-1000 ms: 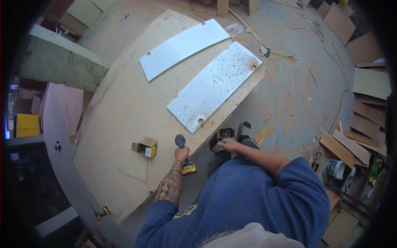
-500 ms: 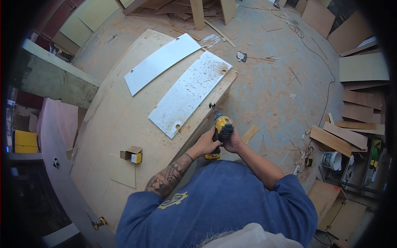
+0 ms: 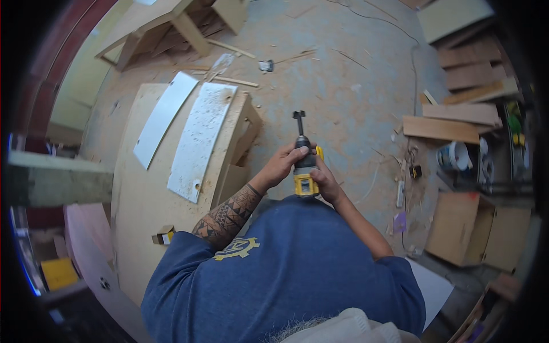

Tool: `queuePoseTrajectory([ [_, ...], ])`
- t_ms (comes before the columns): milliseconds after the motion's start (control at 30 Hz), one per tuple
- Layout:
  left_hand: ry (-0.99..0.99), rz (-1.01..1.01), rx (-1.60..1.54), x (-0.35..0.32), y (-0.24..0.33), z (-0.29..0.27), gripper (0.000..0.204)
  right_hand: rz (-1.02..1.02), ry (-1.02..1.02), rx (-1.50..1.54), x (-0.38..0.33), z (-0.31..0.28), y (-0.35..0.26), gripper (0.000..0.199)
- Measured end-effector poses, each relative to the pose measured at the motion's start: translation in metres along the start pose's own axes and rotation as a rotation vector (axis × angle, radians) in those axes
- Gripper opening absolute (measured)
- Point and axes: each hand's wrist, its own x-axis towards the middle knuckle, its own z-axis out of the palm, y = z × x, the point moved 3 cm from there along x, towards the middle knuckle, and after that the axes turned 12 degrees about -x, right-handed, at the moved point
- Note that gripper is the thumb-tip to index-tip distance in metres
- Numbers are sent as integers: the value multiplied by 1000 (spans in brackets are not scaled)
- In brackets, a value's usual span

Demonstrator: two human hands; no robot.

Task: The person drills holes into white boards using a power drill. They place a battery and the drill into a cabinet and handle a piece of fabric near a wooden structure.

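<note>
The yellow-and-black drill [image 3: 303, 166], its wide bit [image 3: 298, 117] pointing away over the dusty floor [image 3: 354, 74], is clasped before the chest by the left hand [image 3: 283, 166] and right hand [image 3: 321, 178], apparently being readied, so it must next swing left to the workbench [image 3: 137, 217] beside the white panels [image 3: 197, 140].

Two white panels [image 3: 189, 128] on plywood worktop [image 3: 137, 217]; small box [image 3: 163, 235] near edge; cardboard box [image 3: 457, 227] on floor.

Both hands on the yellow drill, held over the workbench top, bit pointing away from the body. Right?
Not over the workbench. The head view shows the yellow drill held over the sawdust floor, right of the bench. Left hand and right hand both grip it, bit pointing away.
</note>
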Motion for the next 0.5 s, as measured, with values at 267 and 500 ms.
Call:
queuePoseTrajectory([
  [267, -240, -148, 68, 62, -24, 82, 37, -88, 401, -597, -54, -77, -33, 133],
  [500, -394, -178, -64, 141, -7, 134, 65, -66, 578, -741, -62, -122, -63, 145],
])
